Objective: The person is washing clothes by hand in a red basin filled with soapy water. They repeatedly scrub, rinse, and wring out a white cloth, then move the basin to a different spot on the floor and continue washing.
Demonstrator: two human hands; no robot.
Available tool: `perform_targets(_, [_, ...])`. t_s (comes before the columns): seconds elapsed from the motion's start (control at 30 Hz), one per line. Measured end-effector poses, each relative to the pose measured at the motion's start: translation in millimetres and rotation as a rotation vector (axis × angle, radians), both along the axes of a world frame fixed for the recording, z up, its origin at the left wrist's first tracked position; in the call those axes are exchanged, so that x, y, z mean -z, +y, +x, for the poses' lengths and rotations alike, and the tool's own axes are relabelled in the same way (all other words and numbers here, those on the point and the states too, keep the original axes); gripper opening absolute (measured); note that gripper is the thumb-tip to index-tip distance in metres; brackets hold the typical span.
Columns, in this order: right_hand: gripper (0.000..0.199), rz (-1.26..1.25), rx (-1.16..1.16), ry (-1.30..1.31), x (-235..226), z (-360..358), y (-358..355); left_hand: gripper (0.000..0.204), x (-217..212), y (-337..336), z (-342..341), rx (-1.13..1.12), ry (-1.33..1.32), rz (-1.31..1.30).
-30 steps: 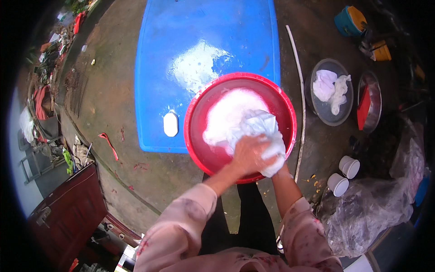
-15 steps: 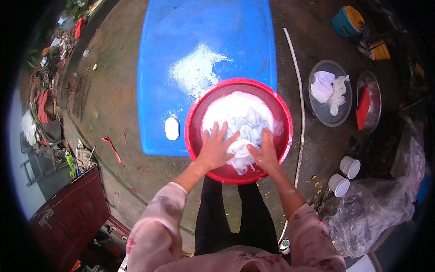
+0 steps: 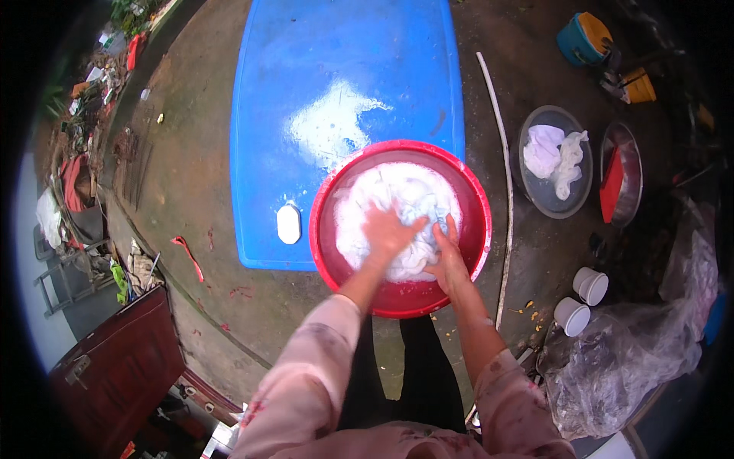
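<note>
Nearest my camera, the wearer's dark trousers (image 3: 433, 363) show just below the red basin (image 3: 401, 145), the mark I steer by. Inside the red basin, a wet white cloth (image 3: 425, 206) lies bunched in foam (image 3: 352, 222), with both hands on it. I see the left hand (image 3: 388, 232) open, slightly left of the red basin's middle, fingers spread and blurred. The right hand (image 3: 451, 264) is open too, right of the red basin's middle, thumb and fingers apart against the cloth; I cannot tell whether any fold is pinched. To me the step in hand looks like pressing and rubbing the cloth in suds. I judge the next move calls for both hands gathering the loose folds firmly, since wet fabric slips.

Just left of the red basin, a white octagonal piece (image 3: 289, 224), perhaps soap, sits on the blue counter (image 3: 267, 153), which reaches away beyond the red basin. Right of the red basin runs a pale pipe (image 3: 510, 206); past that, a grey tub (image 3: 547, 193) holds two pale cloths (image 3: 544, 149).
</note>
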State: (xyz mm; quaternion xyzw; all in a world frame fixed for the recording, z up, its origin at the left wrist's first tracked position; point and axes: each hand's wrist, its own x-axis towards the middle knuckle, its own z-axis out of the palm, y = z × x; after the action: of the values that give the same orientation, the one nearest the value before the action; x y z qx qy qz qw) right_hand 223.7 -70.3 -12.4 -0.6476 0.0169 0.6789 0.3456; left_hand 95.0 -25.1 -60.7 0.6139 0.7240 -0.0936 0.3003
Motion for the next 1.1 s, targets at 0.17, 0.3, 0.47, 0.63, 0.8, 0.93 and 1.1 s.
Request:
perform_targets(0.17, [0.065,0.268,0.244,0.561,61,54,-13,0.041,-60,-31,44,0.088,-0.721,0.100])
perform_targets(0.3, [0.057,0.416,0.307,0.655,62,29,-4,0.032,-63,-32,32,0.416,-0.724,0.472])
perform_targets(0.47, [0.044,0.259,0.003,-0.025,36,34,-3,0.030,-31,7,-19,0.305,-0.424,0.554])
perform_targets(0.63, [0.055,0.759,-0.591,-0.634,13,40,-27,0.030,-40,-10,-59,0.114,-0.245,0.347])
perform_targets(0.8, [0.068,0.547,-1.188,-1.009,9,-5,-37,0.063,-28,-37,-34,0.564,-0.082,0.196])
perform_targets(0.93, [0.067,0.537,-1.240,-1.013,36,-5,-33,0.071,-23,-9,-21,0.577,0.004,-0.204])
perform_targets(1.1, [0.061,0.426,-0.398,-0.580,26,30,-36,0.078,-24,59,-21,0.049,-0.264,-0.144])
